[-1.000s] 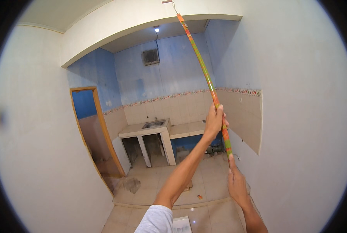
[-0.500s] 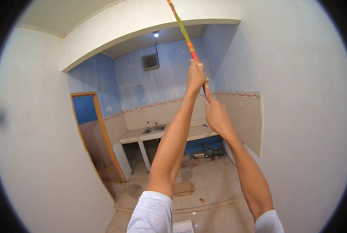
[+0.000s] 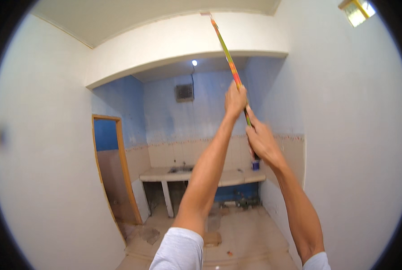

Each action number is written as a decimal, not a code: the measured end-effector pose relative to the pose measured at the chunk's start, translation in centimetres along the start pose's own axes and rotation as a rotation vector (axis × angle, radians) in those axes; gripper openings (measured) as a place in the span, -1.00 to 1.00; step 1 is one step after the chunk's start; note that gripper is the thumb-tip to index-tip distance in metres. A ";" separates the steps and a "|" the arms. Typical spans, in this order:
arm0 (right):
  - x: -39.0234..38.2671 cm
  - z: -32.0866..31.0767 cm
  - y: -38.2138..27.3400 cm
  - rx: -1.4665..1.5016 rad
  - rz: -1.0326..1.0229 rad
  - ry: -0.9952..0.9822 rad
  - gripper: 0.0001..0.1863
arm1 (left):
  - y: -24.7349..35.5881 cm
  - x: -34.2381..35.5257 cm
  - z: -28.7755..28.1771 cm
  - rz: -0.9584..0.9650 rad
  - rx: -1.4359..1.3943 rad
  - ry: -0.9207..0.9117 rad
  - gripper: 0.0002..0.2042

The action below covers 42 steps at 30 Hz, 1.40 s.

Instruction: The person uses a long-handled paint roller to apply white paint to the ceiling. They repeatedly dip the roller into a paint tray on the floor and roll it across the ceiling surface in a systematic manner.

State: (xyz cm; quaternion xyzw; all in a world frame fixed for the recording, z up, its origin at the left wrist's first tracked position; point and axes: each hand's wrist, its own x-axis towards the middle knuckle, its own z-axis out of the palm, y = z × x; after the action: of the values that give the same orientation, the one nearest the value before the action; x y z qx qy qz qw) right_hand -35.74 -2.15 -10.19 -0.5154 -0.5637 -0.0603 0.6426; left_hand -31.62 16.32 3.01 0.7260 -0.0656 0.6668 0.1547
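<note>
My left hand (image 3: 235, 100) is closed round a long pole (image 3: 228, 55) patterned in orange, green and yellow. Lower on the same pole, my right hand (image 3: 262, 143) grips it near its bottom end, with the index finger lying along the shaft. Both arms reach up in front of me. The pole slants up and to the left. At its top is a small pinkish roller-like head (image 3: 206, 14) on a thin bent wire, against the white beam (image 3: 165, 38) just below the ceiling. Whether the head touches the surface, I cannot tell.
Beyond the beam is a blue-walled kitchen recess with a tiled counter (image 3: 232, 180), a sink (image 3: 180, 169) and a small dark blue container (image 3: 255, 165). A pump (image 3: 246, 202) sits underneath. Cardboard (image 3: 213, 238) lies on the floor. A wooden door frame (image 3: 123, 166) stands left.
The view has tilted upward, bringing the pole's top end and more of the ceiling into sight. Both hands keep their grip on the pole.
</note>
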 end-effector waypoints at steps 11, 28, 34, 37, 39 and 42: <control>-4.9 -1.7 0.8 0.899 0.190 -0.091 -0.29 | 7.7 -3.3 -0.4 -0.221 -0.240 -0.149 -0.69; -3.7 -0.9 2.8 0.767 0.258 -0.084 -0.32 | 3.8 -7.4 -0.5 -0.140 0.068 -0.212 -0.33; 1.3 -1.2 2.0 0.737 0.194 -0.090 -0.34 | 3.9 -2.4 -0.9 -0.088 0.114 -0.223 -0.35; 2.0 -0.9 1.4 0.724 0.199 -0.073 -0.35 | 2.9 -1.1 -0.5 -0.057 0.172 -0.182 -0.37; 2.2 -1.2 2.1 0.720 0.214 -0.053 -0.35 | 2.7 -0.5 0.2 -0.100 0.173 -0.216 -0.37; 1.4 -1.5 3.4 0.695 0.230 -0.063 -0.35 | 2.6 -0.9 0.6 -0.107 0.264 -0.259 -0.36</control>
State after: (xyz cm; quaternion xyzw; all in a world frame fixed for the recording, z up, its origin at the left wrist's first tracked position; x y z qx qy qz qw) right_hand -32.02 -0.92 -10.87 -0.3277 -0.5083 0.2233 0.7644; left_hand -31.92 13.60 2.41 0.8221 0.0417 0.5616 0.0837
